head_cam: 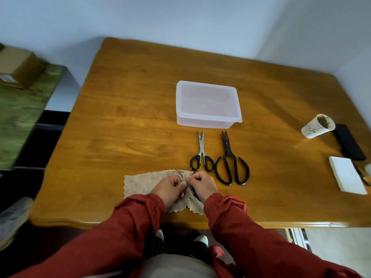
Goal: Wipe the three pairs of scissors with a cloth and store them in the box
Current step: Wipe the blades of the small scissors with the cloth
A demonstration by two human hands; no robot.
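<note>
Head view: wooden table [130, 117] vs pale wall [180, 21]. Your left hand [170, 187] & right hand [203, 184] both pinch the small scissors [181, 176] over the cloth [140, 182] at the near edge, long axis diagonal, tip pointing away-left. Steel scissors [201, 145] & black scissors [228, 149] lie side by side, tips twd the lidded box [207, 101]. Cup [318, 126], phone [348, 142], white pad [346, 174] far right, well apart

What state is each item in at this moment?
plastic box: closed, lid on.
small scissors: held by left hand and right hand, over the cloth.
cloth: lying on the table, partly under the hands.
silver-bladed scissors: lying on the table, tips slightly apart.
large black scissors: lying on the table, tips slightly apart.
</note>
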